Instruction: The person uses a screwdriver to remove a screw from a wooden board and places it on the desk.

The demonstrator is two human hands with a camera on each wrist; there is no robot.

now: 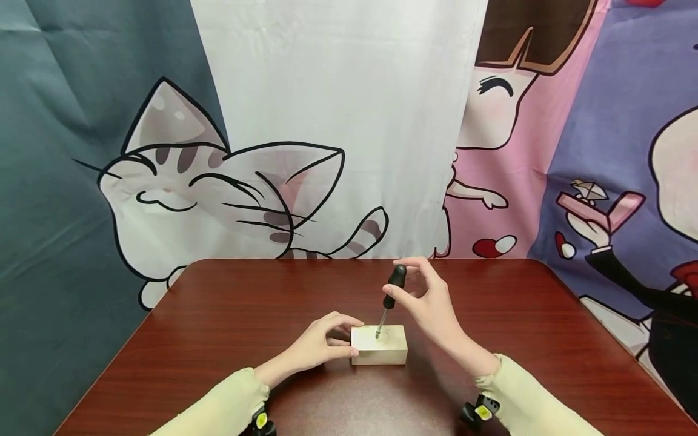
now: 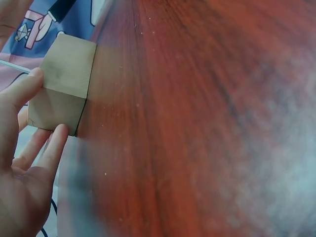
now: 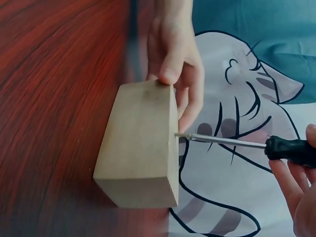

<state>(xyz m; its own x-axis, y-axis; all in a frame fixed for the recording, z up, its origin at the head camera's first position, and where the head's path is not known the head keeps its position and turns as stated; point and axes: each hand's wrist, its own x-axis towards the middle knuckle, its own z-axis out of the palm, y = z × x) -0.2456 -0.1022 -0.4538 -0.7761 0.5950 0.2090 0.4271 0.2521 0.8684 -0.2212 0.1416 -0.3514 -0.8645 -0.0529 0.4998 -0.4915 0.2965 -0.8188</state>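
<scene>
A pale wooden block (image 1: 366,357) lies on the table, its long side towards me. My left hand (image 1: 319,344) grips its left end, thumb at the near side and fingers at the far side. In my right hand (image 1: 433,303) is a screwdriver (image 1: 396,280) with a black handle, held by thumb and fingertips. Its metal shaft (image 3: 227,141) slants slightly, and the tip meets a small screw (image 3: 181,135) at the block's top face. How deep the screw sits is hard to tell. In the left wrist view, the left thumb and fingers touch the block (image 2: 69,64).
The reddish-brown wooden table (image 1: 229,309) has rounded far corners. Behind its far edge hangs a printed cloth (image 1: 338,72) with a cartoon cat and figures. Each wrist wears a dark strap device (image 1: 480,412) over or near a pale sleeve (image 1: 534,393).
</scene>
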